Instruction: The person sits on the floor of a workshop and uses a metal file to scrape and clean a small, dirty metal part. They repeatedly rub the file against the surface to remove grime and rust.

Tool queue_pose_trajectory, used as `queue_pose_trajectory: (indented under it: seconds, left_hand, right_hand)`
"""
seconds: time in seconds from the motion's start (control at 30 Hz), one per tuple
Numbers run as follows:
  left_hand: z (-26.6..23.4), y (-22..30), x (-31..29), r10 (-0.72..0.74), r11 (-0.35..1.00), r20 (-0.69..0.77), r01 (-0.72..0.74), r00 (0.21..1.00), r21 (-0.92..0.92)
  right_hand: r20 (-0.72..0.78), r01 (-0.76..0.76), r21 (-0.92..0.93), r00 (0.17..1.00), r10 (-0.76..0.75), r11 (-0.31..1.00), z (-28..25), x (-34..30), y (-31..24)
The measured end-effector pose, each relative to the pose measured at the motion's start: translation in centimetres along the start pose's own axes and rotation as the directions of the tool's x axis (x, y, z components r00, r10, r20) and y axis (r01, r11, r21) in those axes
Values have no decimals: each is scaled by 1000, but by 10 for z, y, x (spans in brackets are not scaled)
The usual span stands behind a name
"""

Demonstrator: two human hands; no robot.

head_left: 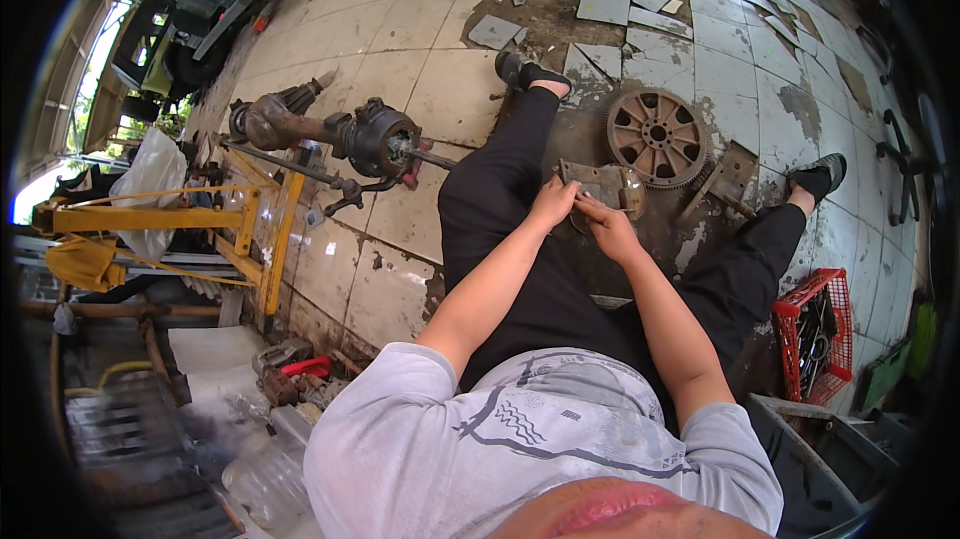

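Between my spread legs, my left hand (553, 202) is closed at the left edge of a worn metal bracket (606, 182) with a flat plate. My right hand (610, 226) meets it from the right, its fingers curled together by the bracket's near edge; what they pinch is too small to make out. Just beyond the bracket lies a large rusty toothed flywheel (656, 137) with spokes. To its right rests another rusty metal bracket (726, 179), apart from my hands.
A greasy axle housing (290, 124) lies to the left, beside a yellow metal frame (150, 218). A red plastic crate (815, 334) of tools stands at the right, near a grey bin (820, 449). Broken tiles (604, 1) cover the far floor. A plastic bottle (265, 479) lies lower left.
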State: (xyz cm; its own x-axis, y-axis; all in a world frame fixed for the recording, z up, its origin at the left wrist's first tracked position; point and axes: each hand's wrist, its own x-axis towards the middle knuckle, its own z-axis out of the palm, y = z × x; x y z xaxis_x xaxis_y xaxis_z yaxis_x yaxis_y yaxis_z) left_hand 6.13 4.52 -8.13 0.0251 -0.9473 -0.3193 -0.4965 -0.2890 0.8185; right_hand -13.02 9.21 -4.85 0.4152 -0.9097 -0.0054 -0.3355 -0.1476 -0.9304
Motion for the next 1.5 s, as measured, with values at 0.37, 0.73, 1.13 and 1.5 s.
queue_pose_trajectory:
  seconds: [0.37, 0.73, 1.13, 1.5]
  left_hand:
    - [0, 19, -3, -69, 993, 44, 73, 997, -92]
    - [-6, 28, -11, -70, 994, 35, 73, 997, -76]
    - [-4, 14, -8, -30, 999, -13, 30, 999, -24]
    - [-5, 9, -4, -26, 998, -11, 26, 1000, 51]
  right_hand:
    - [-111, -59, -84, 993, 49, 995, 0, 0, 23]
    - [-100, -34, -147, 995, 20, 989, -2, 3, 24]
    - [34, 21, -5, 999, -21, 1000, -3, 0, 2]
    - [-58, 67, 33, 996, -65, 997, 7, 1, 2]
